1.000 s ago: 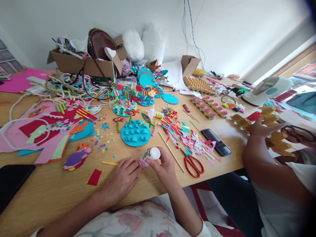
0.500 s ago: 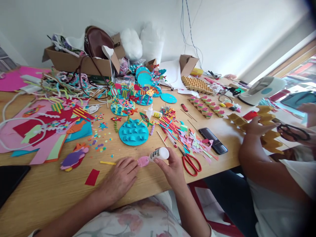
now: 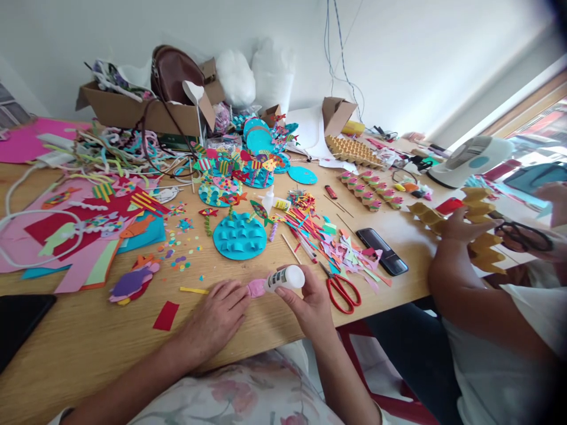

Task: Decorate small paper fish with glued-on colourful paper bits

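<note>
A small pink paper piece (image 3: 256, 288) lies on the table, its left end under the fingertips of my left hand (image 3: 221, 313). That hand rests flat, fingers stretched out. My right hand (image 3: 312, 301) is closed around a white glue bottle (image 3: 286, 280), tilted with its base towards me and its tip down at the pink paper. The tip itself is hard to make out. Left of my left hand lie a red paper rectangle (image 3: 166, 316) and a yellow strip (image 3: 194, 291). Red-handled scissors (image 3: 343, 293) lie just right of my right hand.
Beyond my hands stands a blue scalloped disc (image 3: 240, 237) with paper fish. Paper scraps (image 3: 343, 251) and a phone (image 3: 381, 252) lie to the right. A co-worker's hand (image 3: 465, 227) holds yellow egg carton, with black scissors (image 3: 525, 236) in the other. Layered purple cutouts (image 3: 132, 285) lie left.
The glue bottle has tipped slightly flatter and its tip has moved a little left over the pink paper. My left hand stays in place.
</note>
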